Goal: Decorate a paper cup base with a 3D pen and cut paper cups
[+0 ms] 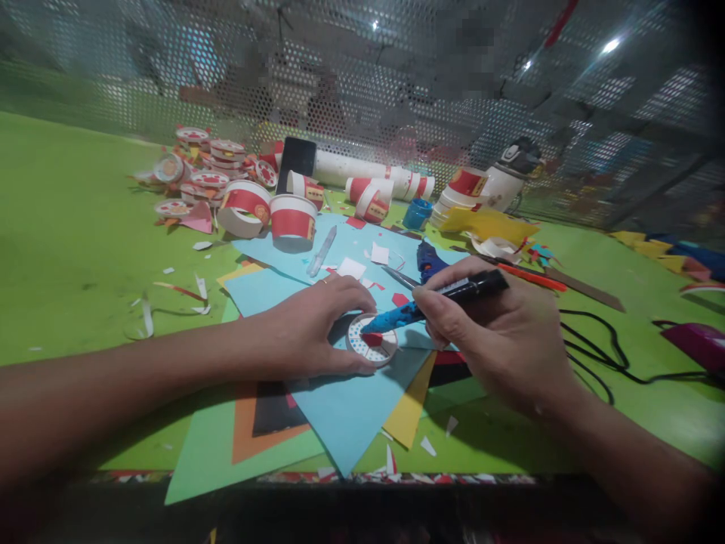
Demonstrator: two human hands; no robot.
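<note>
My left hand (317, 329) rests on the sheets, its thumb and fingers curved around the rim of a small round paper-cup base (387, 350). That base has a red centre and rows of blue dots on its white ring. In my right hand (504, 332) is a marker (396, 316) with a black rear end and blue smears along its front. Its tip meets the white ring, or hovers just over it; I cannot tell which. Under the cup base lies light blue paper (351, 412), on top of green, orange, black and yellow sheets.
Behind the sheets stand red-and-white paper cups (293, 219) and a blue paint jar (418, 214). Decorated cup pieces (209, 180) are piled at the back left. A blue glue gun (429, 261) and black cable (615, 347) lie rightward. A perforated metal screen (351, 83) stands behind.
</note>
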